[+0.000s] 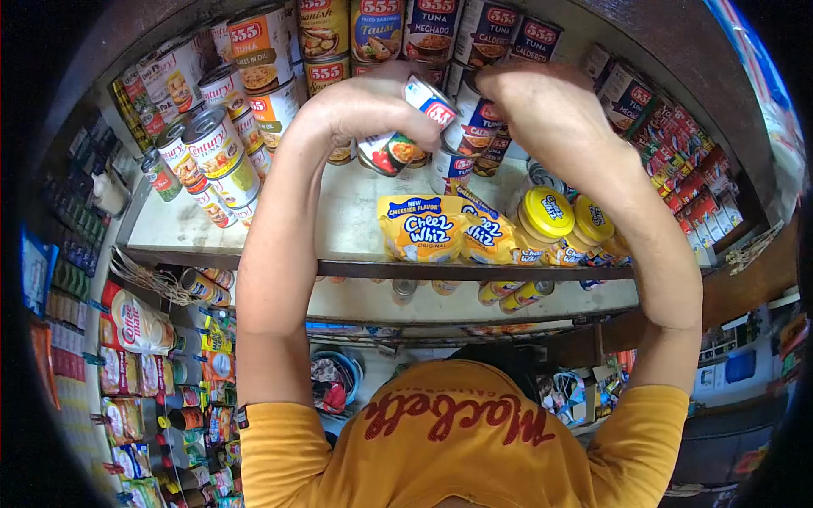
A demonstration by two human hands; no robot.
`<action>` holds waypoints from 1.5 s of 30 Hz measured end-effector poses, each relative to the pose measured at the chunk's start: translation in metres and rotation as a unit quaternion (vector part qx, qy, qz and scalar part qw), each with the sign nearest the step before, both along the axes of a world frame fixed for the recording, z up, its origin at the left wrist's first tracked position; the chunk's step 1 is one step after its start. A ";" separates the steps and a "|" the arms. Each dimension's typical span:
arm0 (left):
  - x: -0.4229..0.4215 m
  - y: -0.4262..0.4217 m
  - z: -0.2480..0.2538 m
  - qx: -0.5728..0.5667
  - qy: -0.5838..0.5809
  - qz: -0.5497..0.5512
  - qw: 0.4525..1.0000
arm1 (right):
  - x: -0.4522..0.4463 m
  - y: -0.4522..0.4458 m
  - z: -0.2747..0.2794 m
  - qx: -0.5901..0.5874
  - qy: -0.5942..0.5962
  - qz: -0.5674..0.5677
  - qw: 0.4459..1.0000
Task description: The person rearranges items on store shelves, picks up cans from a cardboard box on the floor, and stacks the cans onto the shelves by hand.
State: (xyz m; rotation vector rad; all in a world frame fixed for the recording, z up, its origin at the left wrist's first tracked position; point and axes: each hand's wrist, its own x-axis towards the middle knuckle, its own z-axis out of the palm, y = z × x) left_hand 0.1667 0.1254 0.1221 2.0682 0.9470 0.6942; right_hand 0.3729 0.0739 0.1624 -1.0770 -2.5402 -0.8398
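My left hand point(373, 106) reaches over the upper shelf, its thumb bent across a tilted 555 can point(430, 102) with a food picture on its label. The fingers behind that can are mostly hidden. Just right of it, my right hand point(538, 89) bends down over a 555 tuna caldereta can point(479, 118), close to or touching its upper edge; its fingertips are out of sight. Beneath the caldereta can stands another 555 can point(451, 168). More 555 cans point(432, 34) rise in stacks behind both hands.
Stacked Century Tuna cans point(222, 157) stand at the left of the shelf point(339, 222). Cheez Whiz pouches point(421, 230) and yellow-lidded jars point(549, 212) line its front edge. Red sachets point(690, 169) hang at the right. A lower shelf point(356, 300) holds more cans.
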 end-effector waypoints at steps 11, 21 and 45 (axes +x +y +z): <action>0.002 -0.002 -0.014 -0.140 -0.065 -0.071 0.986 | 0.020 0.046 -0.043 -0.152 0.387 0.181 0.891; 0.016 -0.013 -0.034 -0.095 -0.098 -0.021 0.990 | 0.032 0.052 -0.067 -0.540 0.372 0.025 0.754; 0.017 -0.013 -0.049 -0.035 -0.078 -0.005 0.996 | 0.057 0.011 -0.035 -0.307 0.088 -0.151 0.935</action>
